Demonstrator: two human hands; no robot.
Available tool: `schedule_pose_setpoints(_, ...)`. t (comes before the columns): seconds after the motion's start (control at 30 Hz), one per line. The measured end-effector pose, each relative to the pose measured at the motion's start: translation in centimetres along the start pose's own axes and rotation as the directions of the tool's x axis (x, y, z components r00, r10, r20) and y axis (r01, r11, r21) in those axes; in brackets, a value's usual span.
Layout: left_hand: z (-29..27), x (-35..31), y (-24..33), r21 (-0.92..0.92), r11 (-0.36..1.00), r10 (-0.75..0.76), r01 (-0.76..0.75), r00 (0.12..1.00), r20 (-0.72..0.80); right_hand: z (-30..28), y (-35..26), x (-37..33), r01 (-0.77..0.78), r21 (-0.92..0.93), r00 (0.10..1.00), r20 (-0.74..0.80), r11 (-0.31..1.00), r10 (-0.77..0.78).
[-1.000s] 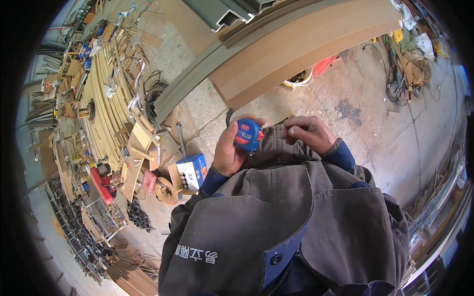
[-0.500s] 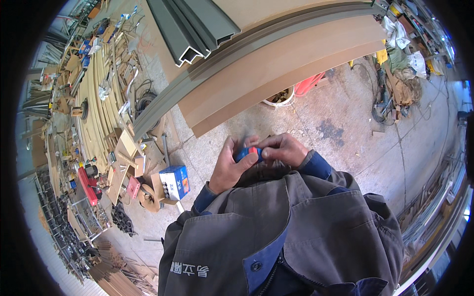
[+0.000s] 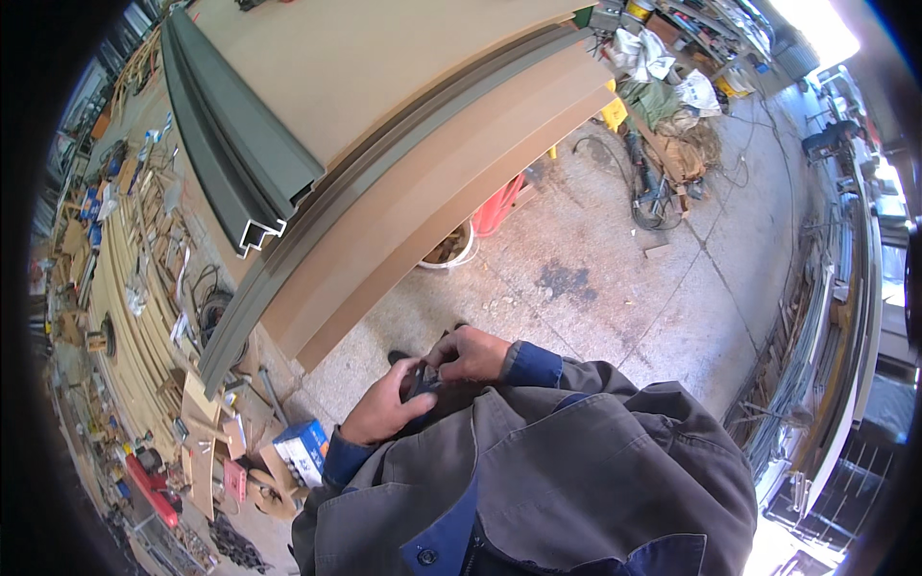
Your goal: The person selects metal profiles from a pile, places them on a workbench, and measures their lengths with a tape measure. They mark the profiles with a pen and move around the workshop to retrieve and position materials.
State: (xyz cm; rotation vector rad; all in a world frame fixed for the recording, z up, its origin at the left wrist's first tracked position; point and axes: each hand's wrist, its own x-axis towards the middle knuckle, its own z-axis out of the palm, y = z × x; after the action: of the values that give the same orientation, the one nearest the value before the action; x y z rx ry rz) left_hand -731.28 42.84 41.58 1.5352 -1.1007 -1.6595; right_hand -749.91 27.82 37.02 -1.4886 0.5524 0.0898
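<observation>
Both my hands are close together in front of my jacket, fingers bent round a small dark blue-grey object [image 3: 423, 381] that looks like a tape measure. My left hand [image 3: 384, 405] grips it from the left, with the thumb along its near side. My right hand [image 3: 473, 355] pinches at its right end, fingertips meeting those of the left. Fingers cover most of the object. Beyond my hands lies a brown panel [image 3: 423, 202] with a long grey metal profile [image 3: 375, 178] along it. Dark green-grey profiles [image 3: 235, 158] rest at the far left.
A white bucket [image 3: 468, 252] of scraps stands under the panel's edge, beside a red item [image 3: 499, 209]. To the left are timber strips [image 3: 125, 298] and a blue-and-white box [image 3: 305, 449]. Bags and cables [image 3: 663, 144] lie far right; long stock [image 3: 812, 336] lines the right.
The view has swung to the right, so the panel and my hands appear farther left. The object's blue and red face, visible before, has turned out of sight; both hands stay on it.
</observation>
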Motion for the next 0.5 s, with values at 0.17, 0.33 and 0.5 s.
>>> schedule_pose_setpoints(0.17, -4.7, -3.7, -5.6, 0.351, 0.923, -0.152, 0.155, 0.988, -0.037, -10.3, 3.5, -2.2, 0.014, 0.495, 0.943, -0.296, 0.869, 0.153)
schedule_pose_setpoints(0.33, -7.3, -7.9, -5.1, 0.238, 0.829, -0.456, 0.507, 0.857, -0.239, -26.8, 13.3, -8.2, 0.344, 0.675, 0.78, -0.593, 0.653, 0.201)
schedule_pose_setpoints(0.5, -5.4, -5.4, -6.1, 0.252, 0.921, -0.226, 0.296, 0.935, -0.273, -23.0, 10.4, -4.2, 0.613, 0.629, 0.448, -0.775, 0.477, 0.446)
